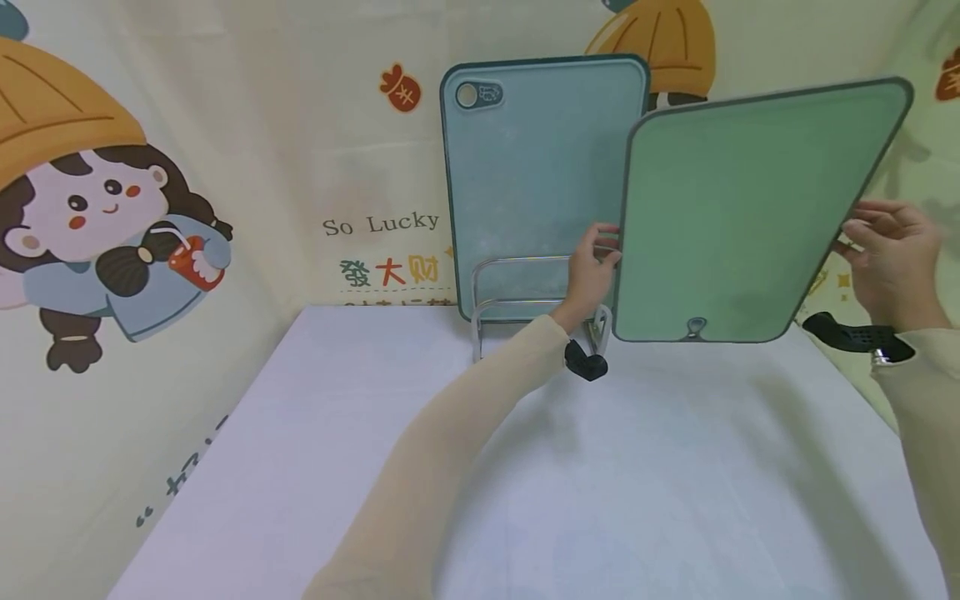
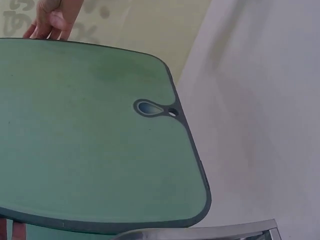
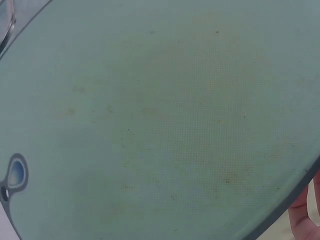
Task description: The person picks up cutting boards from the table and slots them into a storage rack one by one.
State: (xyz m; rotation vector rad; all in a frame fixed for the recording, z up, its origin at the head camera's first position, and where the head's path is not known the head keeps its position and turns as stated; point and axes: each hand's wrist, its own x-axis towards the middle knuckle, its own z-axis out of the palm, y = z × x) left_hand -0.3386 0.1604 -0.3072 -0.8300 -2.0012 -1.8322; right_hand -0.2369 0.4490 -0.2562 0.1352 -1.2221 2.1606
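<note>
A light green cutting board [image 1: 735,217] with a dark rim is held up off the white table [image 1: 375,467], its hanging hole at the bottom edge. My left hand [image 1: 598,254] grips its left edge, fingers curled round the rim. My right hand [image 1: 862,237] holds the right edge. The left wrist view shows the green cutting board [image 2: 90,145] from the side, with my right hand [image 2: 52,17] at its far edge. The green cutting board [image 3: 160,120] fills the right wrist view, where a fingertip [image 3: 305,215] shows at the lower right.
A blue-green cutting board [image 1: 536,175] stands upright in a metal wire rack [image 1: 517,287] at the back of the table, just behind my left hand. The rack's rail [image 2: 200,232] lies below the held board. A cartoon-printed cloth [image 1: 150,208] walls the back and sides.
</note>
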